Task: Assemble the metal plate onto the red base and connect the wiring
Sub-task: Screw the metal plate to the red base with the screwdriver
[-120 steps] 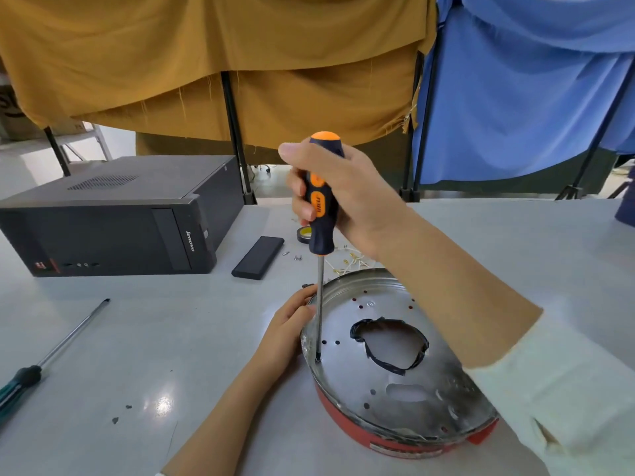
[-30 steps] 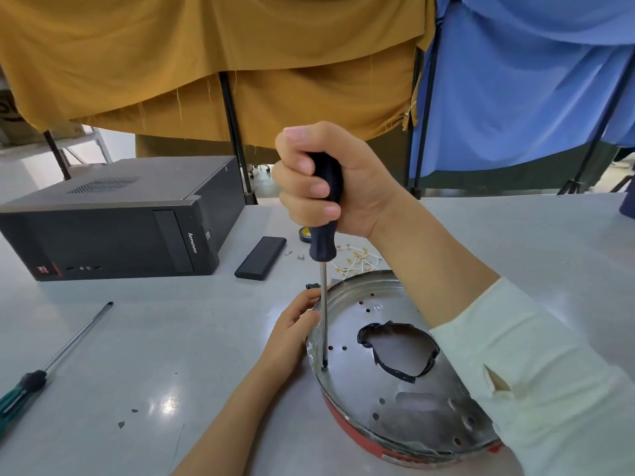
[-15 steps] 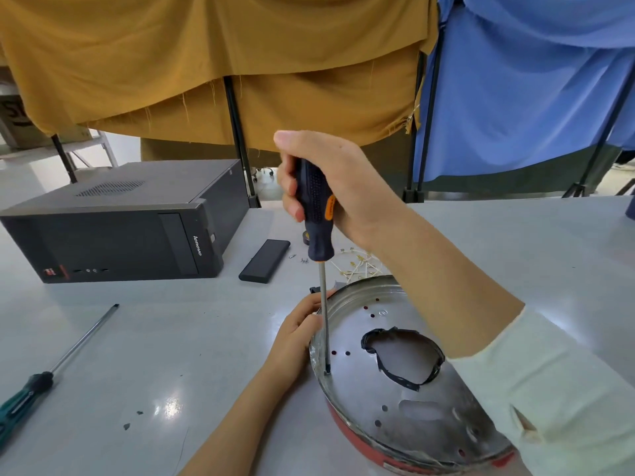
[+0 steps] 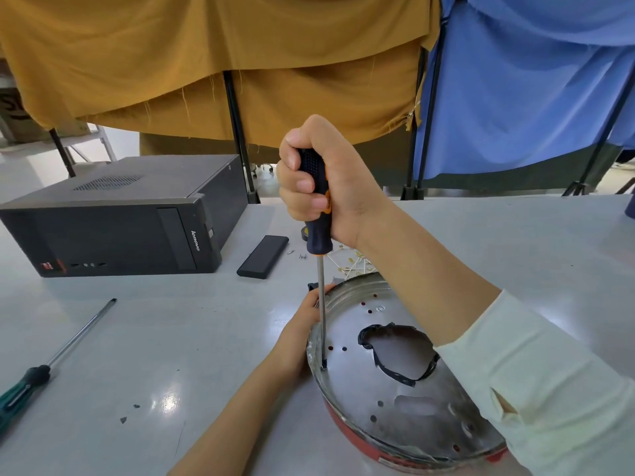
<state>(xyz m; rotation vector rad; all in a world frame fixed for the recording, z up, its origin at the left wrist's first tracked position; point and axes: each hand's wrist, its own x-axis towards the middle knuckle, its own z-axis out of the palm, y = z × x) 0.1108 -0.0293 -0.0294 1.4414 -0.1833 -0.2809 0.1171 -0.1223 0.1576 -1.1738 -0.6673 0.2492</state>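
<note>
Metal plate (image 4: 395,383) stiff, slick; our left hand (image 4: 302,334) braces rim, right hand (image 4: 326,180) fist-grips screwdriver (image 4: 318,214) above, on red base (image 4: 354,438).

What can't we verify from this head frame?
- Screw under the screwdriver tip: too small to make out.
- Wiring: hidden below the metal plate.
- Red base: only a sliver shows under the plate.
- Left hand fingertips: behind the plate rim.
- Right hand hides the handle top.
</note>
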